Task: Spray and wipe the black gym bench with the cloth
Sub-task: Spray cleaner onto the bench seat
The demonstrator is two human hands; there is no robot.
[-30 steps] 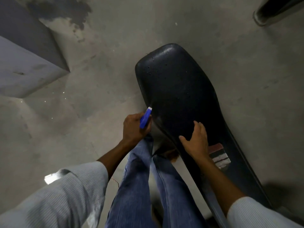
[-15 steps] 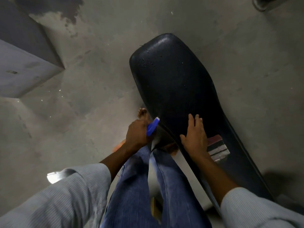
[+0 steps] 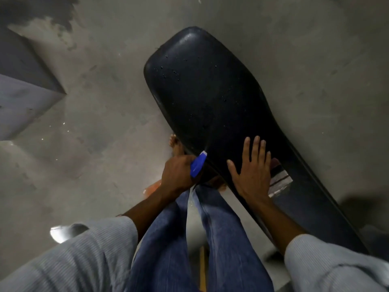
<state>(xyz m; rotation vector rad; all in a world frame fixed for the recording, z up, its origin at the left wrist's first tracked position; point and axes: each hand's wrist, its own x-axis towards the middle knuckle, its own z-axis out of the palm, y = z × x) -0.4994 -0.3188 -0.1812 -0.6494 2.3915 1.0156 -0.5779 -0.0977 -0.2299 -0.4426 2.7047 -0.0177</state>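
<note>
The black gym bench point(image 3: 210, 85) runs from the upper middle down to the lower right, with fine droplets on its wide far end. My left hand point(image 3: 179, 175) grips a spray bottle; only its blue nozzle point(image 3: 198, 164) shows, right at the bench's near edge. My right hand point(image 3: 252, 171) lies flat on the pad, fingers spread. A folded striped cloth point(image 3: 281, 180) lies on the pad against the little-finger side of that hand, partly tucked under it.
The floor is bare concrete with a dark stain point(image 3: 42, 11) at the top left. A grey block point(image 3: 21, 102) juts in from the left. My jeans-clad legs point(image 3: 168, 239) stand beside the bench, a bare foot point(image 3: 176, 146) at its edge. Something orange point(image 3: 153, 186) lies near the foot.
My right hand has flattened and spread its fingers on the pad. My left hand with the bottle has drawn closer to the bench edge. The view has shifted, showing my foot.
</note>
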